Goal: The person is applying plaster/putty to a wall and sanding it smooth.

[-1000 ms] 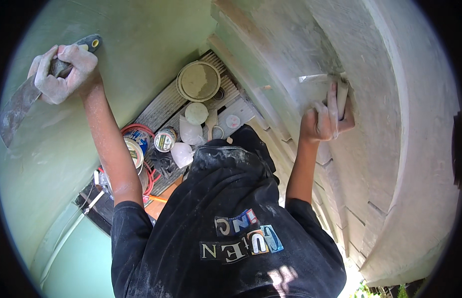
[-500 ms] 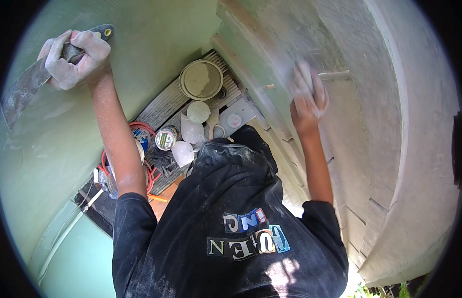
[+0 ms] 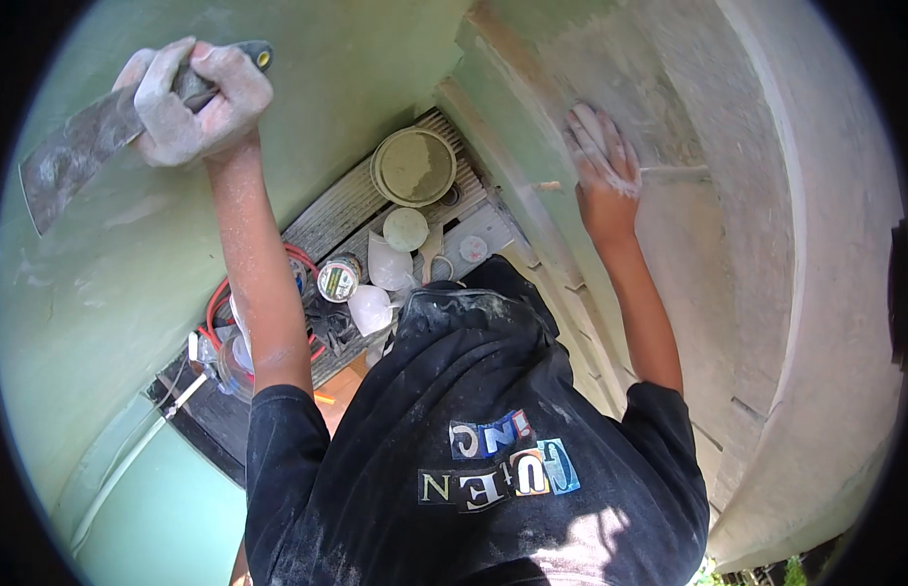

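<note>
My left hand, coated in whitish dust, is raised at the upper left with its fingers wrapped round the handle of a putty knife. The broad dark blade points left and down, and a yellow-ringed hole shows at the handle's end. My right hand lies on the grey-brown, patchy wall panel with its fingers stretched out, white dust on them and the knuckles. Whether something thin lies under the palm is hidden. Green wall rises behind the left hand.
Below, on a corrugated board, stand a round bucket of greyish paste, a pale round lid, a labelled can and white plastic bags. A red hose coils beside them. Ledges run along the right wall.
My right hand, blurred before, now shows sharply and sits slightly left and higher on the panel. The left hand with the putty knife has shifted right and a little up in view.
</note>
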{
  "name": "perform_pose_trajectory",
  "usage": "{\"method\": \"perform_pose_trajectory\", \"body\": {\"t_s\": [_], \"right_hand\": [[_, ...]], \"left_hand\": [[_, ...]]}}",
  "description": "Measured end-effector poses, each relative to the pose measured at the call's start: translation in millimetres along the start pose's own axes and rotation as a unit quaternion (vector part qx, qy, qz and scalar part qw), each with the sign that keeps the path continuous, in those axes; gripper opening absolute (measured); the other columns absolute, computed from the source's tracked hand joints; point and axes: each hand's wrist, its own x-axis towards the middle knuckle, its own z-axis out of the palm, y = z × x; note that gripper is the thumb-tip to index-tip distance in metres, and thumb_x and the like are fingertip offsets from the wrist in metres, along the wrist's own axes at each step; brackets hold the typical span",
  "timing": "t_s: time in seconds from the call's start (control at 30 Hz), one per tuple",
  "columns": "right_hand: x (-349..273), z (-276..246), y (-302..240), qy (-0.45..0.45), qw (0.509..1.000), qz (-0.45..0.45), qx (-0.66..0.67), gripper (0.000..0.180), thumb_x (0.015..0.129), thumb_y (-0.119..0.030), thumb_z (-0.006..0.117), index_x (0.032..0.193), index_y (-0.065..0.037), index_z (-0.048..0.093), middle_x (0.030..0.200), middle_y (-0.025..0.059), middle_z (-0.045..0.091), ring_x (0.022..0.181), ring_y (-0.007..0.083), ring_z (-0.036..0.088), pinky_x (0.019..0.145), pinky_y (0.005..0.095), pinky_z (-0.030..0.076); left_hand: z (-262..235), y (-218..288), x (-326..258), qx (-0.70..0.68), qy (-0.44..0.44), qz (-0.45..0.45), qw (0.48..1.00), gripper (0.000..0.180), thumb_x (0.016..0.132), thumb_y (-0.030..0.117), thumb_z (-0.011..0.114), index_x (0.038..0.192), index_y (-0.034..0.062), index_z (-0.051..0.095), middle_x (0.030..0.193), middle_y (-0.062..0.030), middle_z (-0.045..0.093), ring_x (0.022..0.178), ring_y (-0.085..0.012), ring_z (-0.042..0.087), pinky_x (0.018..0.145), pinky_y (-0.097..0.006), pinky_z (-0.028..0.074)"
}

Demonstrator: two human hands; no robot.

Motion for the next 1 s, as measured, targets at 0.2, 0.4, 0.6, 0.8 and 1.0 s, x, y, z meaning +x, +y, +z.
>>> {"method": "perform_pose_trajectory", "body": {"t_s": [0.2,0.4,0.6,0.8,1.0], "right_hand": [[67.6,8.5,-12.4,0.05,0.999,-0.012,-0.015,0.038,0.077,-0.002,0.057,0.111,-0.008,0.072,0.14,0.0018,0.058,0.138,0.0261,0.045,0.114,0.0462,0.036],[9.9,0.3,-5.2,0.048,0.998,0.034,0.013,0.039,0.07,0.003,0.059,0.105,-0.008,0.073,0.143,0.0024,0.057,0.141,0.0259,0.043,0.115,0.0472,0.034],[51.2,-0.5,-10.6,0.077,0.996,0.021,0.03,0.038,0.069,0.004,0.06,0.103,-0.007,0.072,0.141,0.0039,0.059,0.141,0.0281,0.043,0.114,0.0488,0.033],[43.8,4.4,-14.5,0.093,0.994,0.036,0.043,0.036,0.07,0.004,0.059,0.103,-0.006,0.072,0.14,0.0046,0.059,0.141,0.0289,0.043,0.114,0.049,0.032],[10.1,-2.5,-14.5,0.083,0.993,0.079,-0.007,0.035,0.07,0.005,0.059,0.102,-0.005,0.072,0.139,0.0042,0.06,0.14,0.0277,0.044,0.116,0.0508,0.03]], "left_hand": [[8.8,-1.7,-2.9,-0.032,0.019,-0.013,0.999,0.008,0.07,0.006,0.057,0.076,0.0087,0.061,0.069,-0.006,0.057,0.057,-0.0211,0.053,0.052,-0.032,0.042],[-0.8,1.4,-3.1,-0.021,-0.022,0.0,1.0,0.007,0.071,0.006,0.06,0.077,0.0063,0.062,0.071,-0.0074,0.06,0.059,-0.0212,0.054,0.055,-0.031,0.044],[5.3,4.4,-4.7,-0.032,-0.028,-0.031,0.999,0.007,0.07,0.005,0.059,0.077,0.0062,0.061,0.071,-0.0078,0.059,0.06,-0.0214,0.053,0.053,-0.031,0.043],[0.3,-3.1,-1.4,-0.039,-0.005,0.014,0.999,0.006,0.069,0.007,0.058,0.073,0.0081,0.061,0.067,-0.005,0.056,0.054,-0.0192,0.049,0.047,-0.029,0.036],[-0.6,7.1,3.5,-0.013,-0.061,0.009,0.998,0.008,0.068,0.006,0.059,0.077,0.0051,0.061,0.071,-0.0078,0.059,0.061,-0.0221,0.054,0.053,-0.032,0.043]]}}
